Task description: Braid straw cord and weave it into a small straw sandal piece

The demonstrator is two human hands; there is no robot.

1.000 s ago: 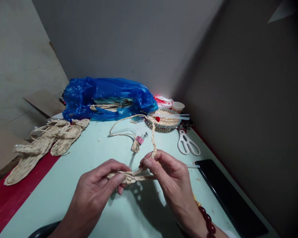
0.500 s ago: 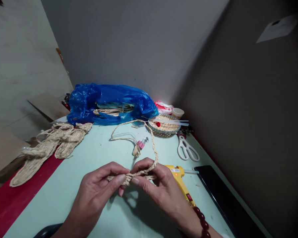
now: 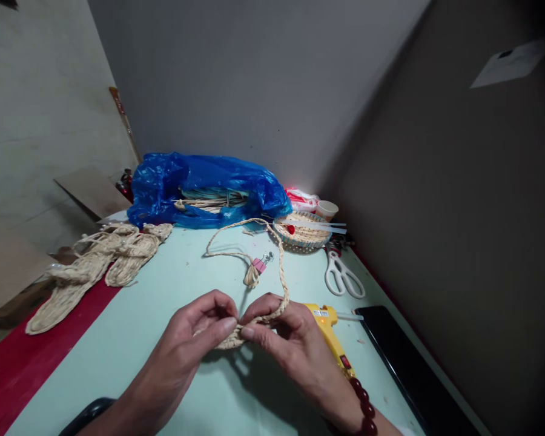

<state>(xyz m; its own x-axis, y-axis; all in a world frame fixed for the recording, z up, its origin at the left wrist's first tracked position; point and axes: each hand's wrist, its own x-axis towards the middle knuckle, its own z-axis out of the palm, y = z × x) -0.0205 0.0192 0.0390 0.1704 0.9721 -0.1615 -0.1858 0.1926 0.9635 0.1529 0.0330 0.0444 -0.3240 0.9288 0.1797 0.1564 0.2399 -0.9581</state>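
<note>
Between my hands is a small coiled piece of braided straw cord (image 3: 231, 343), partly hidden by my fingers. My left hand (image 3: 200, 336) pinches its left side between thumb and fingertips. On the other side my right hand (image 3: 281, 336) grips the cord close to the coil, thumb in front. From there the loose braid (image 3: 283, 266) rises over my right fingers, loops back across the table and ends in a bundle held by a pink binder clip (image 3: 258, 264). A yellow glue gun (image 3: 329, 333) lies just right of my right hand.
Woven straw sandals (image 3: 77, 278) lie at the left, by a red strip. A blue plastic bag (image 3: 209, 175) of straw strands, a woven basket (image 3: 302, 239) with glue sticks and a paper cup (image 3: 327, 210) stand behind. White-handled scissors (image 3: 343, 278) and a black tray-like object (image 3: 404, 357) are at right.
The coiled piece has tilted and sunk slightly, showing more of its lower edge below my thumbs. My left fingers have lifted and curled a little. The view has shifted slightly.
</note>
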